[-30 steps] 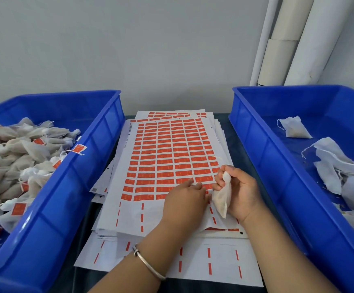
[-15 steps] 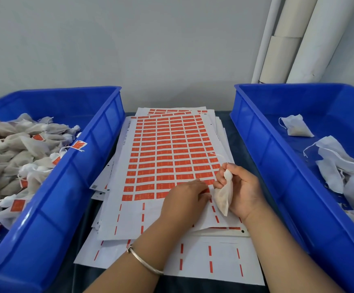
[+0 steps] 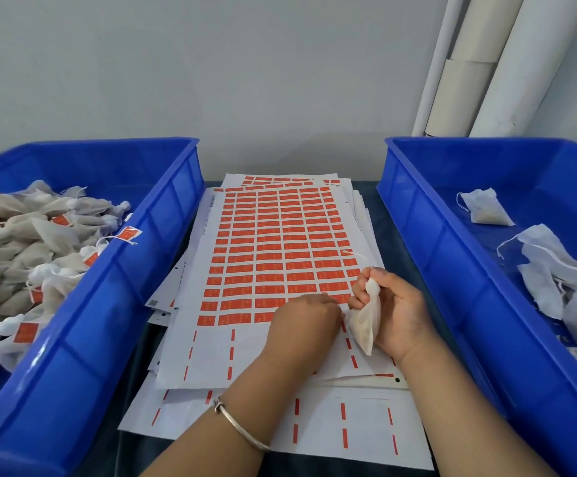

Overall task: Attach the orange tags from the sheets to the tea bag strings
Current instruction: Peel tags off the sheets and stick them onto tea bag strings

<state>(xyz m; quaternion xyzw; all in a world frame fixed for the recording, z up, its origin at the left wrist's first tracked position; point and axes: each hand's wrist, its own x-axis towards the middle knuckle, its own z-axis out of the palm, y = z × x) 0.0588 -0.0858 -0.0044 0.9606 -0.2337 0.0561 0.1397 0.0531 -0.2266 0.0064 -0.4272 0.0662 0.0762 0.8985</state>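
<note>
Step in hand: peeling a tag. Left hand point(image 3: 306, 320) works the bottom orange row of the top tag sheet point(image 3: 280, 256), fingers curled onto it; can't tell if a tag is pinched yet. Right hand point(image 3: 395, 313) just right of it, fingers clamped round a tea bag point(image 3: 366, 325), its string point(image 3: 357, 254) trailing over the sheet. Next, likely: lift tag, fold it over the string end. Bin left of sheet point(image 3: 132, 280): heap of tagged bags. Bin right of sheet point(image 3: 428, 256): a few untagged bags
</note>
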